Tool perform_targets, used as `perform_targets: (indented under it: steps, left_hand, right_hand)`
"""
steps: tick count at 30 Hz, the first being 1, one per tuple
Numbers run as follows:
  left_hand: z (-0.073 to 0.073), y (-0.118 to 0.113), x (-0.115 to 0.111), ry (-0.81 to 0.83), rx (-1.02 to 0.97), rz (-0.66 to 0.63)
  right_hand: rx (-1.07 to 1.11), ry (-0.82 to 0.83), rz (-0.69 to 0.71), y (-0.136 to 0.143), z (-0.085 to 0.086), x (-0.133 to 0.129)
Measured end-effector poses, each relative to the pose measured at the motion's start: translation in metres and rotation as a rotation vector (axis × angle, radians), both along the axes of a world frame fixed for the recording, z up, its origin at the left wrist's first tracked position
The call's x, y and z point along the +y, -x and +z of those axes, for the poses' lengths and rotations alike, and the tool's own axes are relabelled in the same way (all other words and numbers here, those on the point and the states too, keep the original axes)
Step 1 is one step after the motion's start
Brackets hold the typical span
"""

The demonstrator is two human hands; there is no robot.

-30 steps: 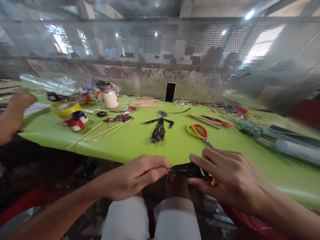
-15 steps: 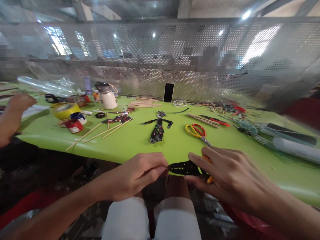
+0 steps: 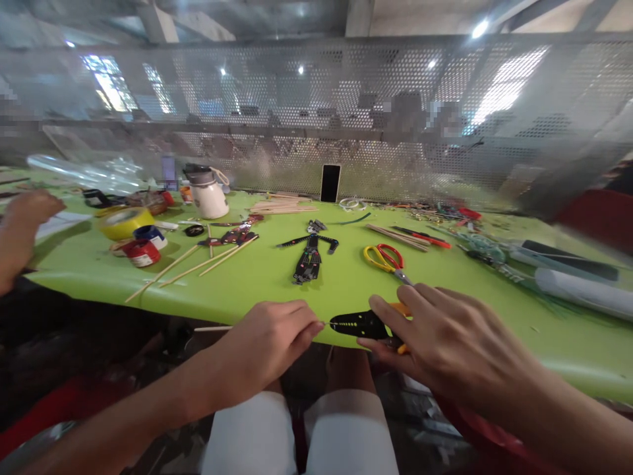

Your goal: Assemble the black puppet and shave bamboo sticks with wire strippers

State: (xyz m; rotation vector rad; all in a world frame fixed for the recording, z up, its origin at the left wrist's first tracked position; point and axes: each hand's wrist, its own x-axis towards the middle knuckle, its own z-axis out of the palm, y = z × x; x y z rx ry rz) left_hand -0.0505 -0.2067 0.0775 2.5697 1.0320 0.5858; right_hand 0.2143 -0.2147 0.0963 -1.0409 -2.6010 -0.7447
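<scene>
My left hand [image 3: 279, 340] is closed in a pinch around a thin pale stick [image 3: 212, 328], whose back end shows beyond my wrist. A fine wire-like end runs from my left fingertips to the nose of the wire strippers [image 3: 356, 324]. My right hand [image 3: 440, 333] is wrapped round their orange handles, and the black, hole-punched jaws point left. On the green tabletop beyond lies a jointed black puppet-like figure [image 3: 308, 257], arms spread. Scissors [image 3: 388, 258] with yellow and red handles lie just past my right hand.
Wooden sticks [image 3: 217, 262], yellow tape [image 3: 126, 221], a red jar [image 3: 142, 253] and a white jug [image 3: 208, 194] stand or lie left. A phone [image 3: 330, 183] leans against the perforated metal screen [image 3: 277, 99]. Wires and a white roll [image 3: 583, 293] lie right. Another person's hand [image 3: 37, 206] rests far left.
My left hand has drawn slightly left, and the pale stick now shows behind its wrist. The wire strippers have shifted slightly left and up, with their jaw face turned more toward me.
</scene>
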Motion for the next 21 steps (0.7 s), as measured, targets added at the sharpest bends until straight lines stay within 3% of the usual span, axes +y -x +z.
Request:
perform_targets:
  steps: [4, 7, 11, 18, 20, 21]
  left_hand:
    - [-0.004, 0.001, 0.004, 0.038, 0.013, -0.013]
    - [-0.01, 0.003, 0.005, 0.043, 0.015, -0.028]
    - [-0.018, 0.006, 0.003, -0.122, 0.087, -0.056]
    - [-0.025, 0.0, -0.003, -0.431, 0.306, -0.056]
    - [-0.027, -0.002, -0.001, -0.47, 0.317, -0.063]
    - [-0.028, -0.003, 0.0, -0.452, 0.323, -0.072]
  right_hand:
    - [-0.075, -0.085, 0.015, 0.001, -0.001, 0.001]
    - [-0.059, -0.007, 0.009, 0.003, -0.006, 0.003]
    - [0.059, 0.305, -0.066, 0.007, -0.01, 0.009]
    - [0.274, 1.215, -0.094, 0.005, -0.005, 0.028]
    - [0.259, 1.21, -0.083, 0.004, -0.011, 0.027]
    - [0.233, 1.106, -0.083, 0.003, -0.016, 0.025]
